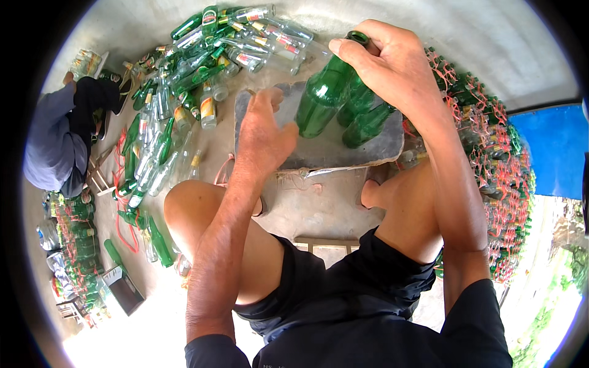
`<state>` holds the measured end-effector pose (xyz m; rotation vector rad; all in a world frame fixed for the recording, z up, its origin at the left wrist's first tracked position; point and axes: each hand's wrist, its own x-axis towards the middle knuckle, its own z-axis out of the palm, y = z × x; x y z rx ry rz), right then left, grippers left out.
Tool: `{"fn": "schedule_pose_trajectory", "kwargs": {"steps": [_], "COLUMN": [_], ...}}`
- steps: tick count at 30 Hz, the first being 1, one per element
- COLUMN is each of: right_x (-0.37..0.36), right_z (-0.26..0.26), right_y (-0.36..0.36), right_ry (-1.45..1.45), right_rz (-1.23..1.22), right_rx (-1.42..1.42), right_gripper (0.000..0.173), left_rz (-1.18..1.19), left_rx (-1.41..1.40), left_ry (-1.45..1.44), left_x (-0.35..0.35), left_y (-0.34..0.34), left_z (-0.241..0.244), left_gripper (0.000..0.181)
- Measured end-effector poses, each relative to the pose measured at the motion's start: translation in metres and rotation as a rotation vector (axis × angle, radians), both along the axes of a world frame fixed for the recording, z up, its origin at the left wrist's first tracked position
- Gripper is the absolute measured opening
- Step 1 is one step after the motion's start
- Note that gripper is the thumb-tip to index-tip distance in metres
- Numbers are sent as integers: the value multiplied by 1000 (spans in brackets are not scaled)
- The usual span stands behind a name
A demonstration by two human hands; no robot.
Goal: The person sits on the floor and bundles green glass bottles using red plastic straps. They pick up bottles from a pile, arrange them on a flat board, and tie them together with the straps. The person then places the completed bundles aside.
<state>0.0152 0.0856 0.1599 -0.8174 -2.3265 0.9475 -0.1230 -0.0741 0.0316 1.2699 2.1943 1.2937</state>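
Note:
My right hand [391,60] is closed around the neck of a green glass bottle [322,99], which leans over the grey board-like top [294,154] before me. Close behind it, partly under my right hand and wrist, are a second green bottle [356,103] and a third green bottle [368,126]; their necks are partly hidden, and I cannot tell if my fingers touch them. To the left of the bottles, over the board's left part, my left hand [267,131] has its fingers apart and holds nothing.
Loose green and clear bottles [209,106] lie heaped beyond the board and to the left. Bottles bundled with red string [499,184] are stacked at the right. Another person [55,133] sits at the far left near more tied bottles [78,234]. An open box [123,292] lies lower left.

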Motion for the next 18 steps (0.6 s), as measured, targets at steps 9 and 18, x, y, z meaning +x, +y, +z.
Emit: {"fn": "schedule_pose_trajectory", "kwargs": {"steps": [9, 18], "right_x": [-30, -47], "right_z": [-60, -88], "right_y": [48, 66], "right_ry": [-160, -328], "right_rz": [-14, 5], "right_rx": [322, 412], "right_gripper": [37, 38], "left_rz": [41, 53], "left_rx": [6, -9], "left_ry": [-48, -63], "left_x": [-4, -7], "left_y": [8, 14], "left_z": [7, 13], "left_gripper": [49, 49]}}
